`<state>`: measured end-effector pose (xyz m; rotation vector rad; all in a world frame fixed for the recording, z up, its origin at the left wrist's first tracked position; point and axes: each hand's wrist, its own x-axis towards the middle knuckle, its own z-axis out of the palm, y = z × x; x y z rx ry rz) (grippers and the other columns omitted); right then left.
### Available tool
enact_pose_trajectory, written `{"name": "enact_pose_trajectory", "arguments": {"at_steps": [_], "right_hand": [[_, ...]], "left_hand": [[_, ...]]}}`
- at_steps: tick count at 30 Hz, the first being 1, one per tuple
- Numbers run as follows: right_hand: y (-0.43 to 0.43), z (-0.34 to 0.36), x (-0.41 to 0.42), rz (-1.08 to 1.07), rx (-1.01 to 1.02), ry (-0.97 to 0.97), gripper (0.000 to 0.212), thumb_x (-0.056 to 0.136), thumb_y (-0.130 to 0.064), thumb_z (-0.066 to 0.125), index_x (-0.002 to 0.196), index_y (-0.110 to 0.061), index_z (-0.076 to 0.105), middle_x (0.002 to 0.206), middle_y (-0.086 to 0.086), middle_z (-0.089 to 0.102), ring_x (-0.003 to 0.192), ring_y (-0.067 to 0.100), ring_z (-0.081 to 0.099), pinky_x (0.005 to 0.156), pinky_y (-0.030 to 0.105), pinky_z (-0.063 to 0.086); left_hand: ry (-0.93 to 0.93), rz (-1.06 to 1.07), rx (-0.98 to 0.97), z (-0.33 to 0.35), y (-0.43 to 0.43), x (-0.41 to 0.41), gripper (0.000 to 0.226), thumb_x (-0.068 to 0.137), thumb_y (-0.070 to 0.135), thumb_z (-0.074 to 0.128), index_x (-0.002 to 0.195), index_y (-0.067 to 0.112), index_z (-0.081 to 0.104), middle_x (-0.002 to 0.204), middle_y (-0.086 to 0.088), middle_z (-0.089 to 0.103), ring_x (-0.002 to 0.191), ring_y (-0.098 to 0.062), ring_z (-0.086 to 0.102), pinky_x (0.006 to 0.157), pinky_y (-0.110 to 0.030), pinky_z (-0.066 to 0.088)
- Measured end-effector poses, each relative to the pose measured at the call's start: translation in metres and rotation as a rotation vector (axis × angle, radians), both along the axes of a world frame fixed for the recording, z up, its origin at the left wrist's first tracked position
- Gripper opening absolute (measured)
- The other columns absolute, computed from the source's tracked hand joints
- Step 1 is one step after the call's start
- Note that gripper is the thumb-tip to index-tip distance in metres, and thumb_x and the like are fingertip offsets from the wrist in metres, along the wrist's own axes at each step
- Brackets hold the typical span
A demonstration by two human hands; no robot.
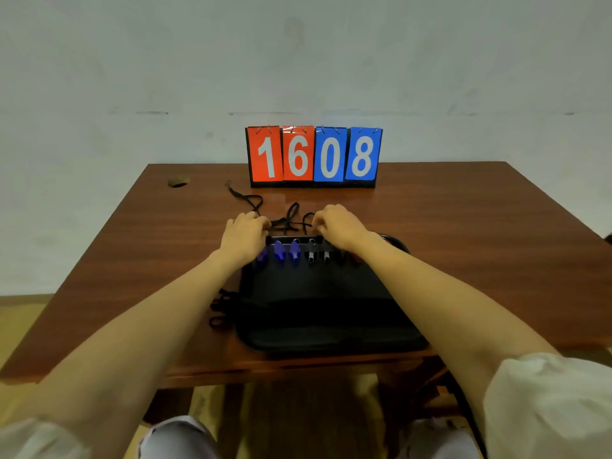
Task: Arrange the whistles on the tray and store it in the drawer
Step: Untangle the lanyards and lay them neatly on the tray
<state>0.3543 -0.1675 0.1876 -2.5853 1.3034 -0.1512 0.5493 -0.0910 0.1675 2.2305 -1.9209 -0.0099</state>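
Note:
A black tray (318, 293) lies on the brown table in front of me. Along its far edge stands a row of whistles: blue whistles (280, 251) on the left, black whistles (311, 251) in the middle, and a red one (356, 258) half hidden under my right wrist. Their black lanyards (291, 218) trail over the tray's far rim onto the table. My left hand (245, 235) sits at the tray's far left corner, fingers curled on a lanyard. My right hand (337, 225) is at the far rim, fingertips pinching the cords.
A flip scoreboard (314, 155) reading 1608 stands at the table's back edge. A loose black cord (243, 197) runs toward it. More cords (220, 309) lie left of the tray. A dark round object (395, 243) peeks out behind my right forearm. A hole (178, 182) marks the table's far left.

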Motion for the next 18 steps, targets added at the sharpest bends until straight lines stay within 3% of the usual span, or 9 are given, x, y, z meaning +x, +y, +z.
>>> {"name": "enact_pose_trajectory", "arguments": {"at_steps": [4, 10, 14, 18], "right_hand": [[-0.034, -0.012, 0.028, -0.006, 0.119, 0.014, 0.023, 0.095, -0.007, 0.047, 0.104, -0.009, 0.067, 0.111, 0.009, 0.066, 0.098, 0.026, 0.062, 0.085, 0.036, 0.052], [-0.061, -0.037, 0.058, 0.002, 0.222, 0.048, 0.018, 0.089, -0.019, 0.061, 0.105, -0.010, 0.065, 0.103, 0.005, 0.063, 0.094, 0.023, 0.060, 0.085, 0.039, 0.053], [-0.070, -0.048, 0.062, 0.018, 0.163, 0.056, 0.010, 0.093, -0.013, 0.052, 0.088, -0.010, 0.060, 0.096, 0.004, 0.056, 0.098, 0.023, 0.056, 0.085, 0.041, 0.050], [-0.068, -0.046, 0.059, 0.009, -0.013, 0.095, 0.015, 0.098, -0.018, 0.043, 0.105, -0.012, 0.055, 0.112, 0.009, 0.053, 0.107, 0.029, 0.044, 0.086, 0.039, 0.038]], "left_hand": [[0.055, -0.022, 0.030, -0.006, -0.035, 0.012, 0.030, 0.094, 0.017, 0.049, 0.122, 0.017, 0.061, 0.127, -0.008, 0.056, 0.118, -0.030, 0.049, 0.096, -0.043, 0.042], [0.126, -0.077, 0.098, -0.025, -0.068, 0.023, 0.033, 0.092, 0.021, 0.055, 0.124, 0.017, 0.060, 0.128, -0.008, 0.055, 0.121, -0.030, 0.047, 0.098, -0.045, 0.043], [0.158, -0.057, 0.138, -0.040, -0.071, 0.032, 0.021, 0.092, 0.018, 0.056, 0.111, 0.015, 0.064, 0.118, -0.009, 0.055, 0.113, -0.028, 0.052, 0.091, -0.040, 0.044], [0.188, 0.071, 0.069, -0.042, -0.070, 0.039, 0.016, 0.091, 0.010, 0.051, 0.096, 0.010, 0.066, 0.104, -0.012, 0.058, 0.101, -0.032, 0.057, 0.081, -0.038, 0.046]]}}
